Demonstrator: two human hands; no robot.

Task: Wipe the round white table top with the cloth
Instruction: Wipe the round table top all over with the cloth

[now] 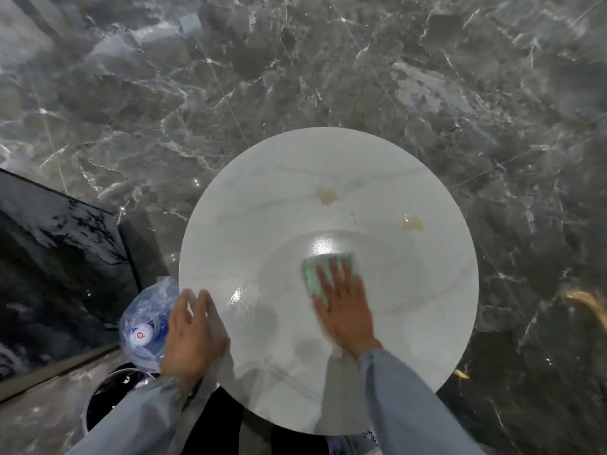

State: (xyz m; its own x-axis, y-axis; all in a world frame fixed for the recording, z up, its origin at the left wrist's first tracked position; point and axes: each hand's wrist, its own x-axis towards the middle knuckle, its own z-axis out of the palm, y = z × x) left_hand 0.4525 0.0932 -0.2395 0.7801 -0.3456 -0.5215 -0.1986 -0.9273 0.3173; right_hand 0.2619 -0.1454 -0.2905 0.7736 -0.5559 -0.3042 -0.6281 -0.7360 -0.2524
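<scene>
Green cloth [320, 274] is lying flat under the right hand [345, 310] near the white desk [262, 198] centre — open palm pressing — while the left hand [192, 336], fingers spread, is bracing the rim; sweeping forward should catch both brown spills [326, 196] — overlapping passes

Right hand [345, 310] motion-blurred, covers near half of cloth [315, 274]; cloth's far edge smeared. Left hand [190, 333] blurred, fingertips soft, hides table [262, 192] rim at 8 o'clock. Both sleeves [407, 405] cut by bottom edge. Bottle [144, 323] partly behind left hand and rim; cap print unreadable. Bin [108, 399] half hidden by left sleeve. Table base unseen beneath top.
</scene>
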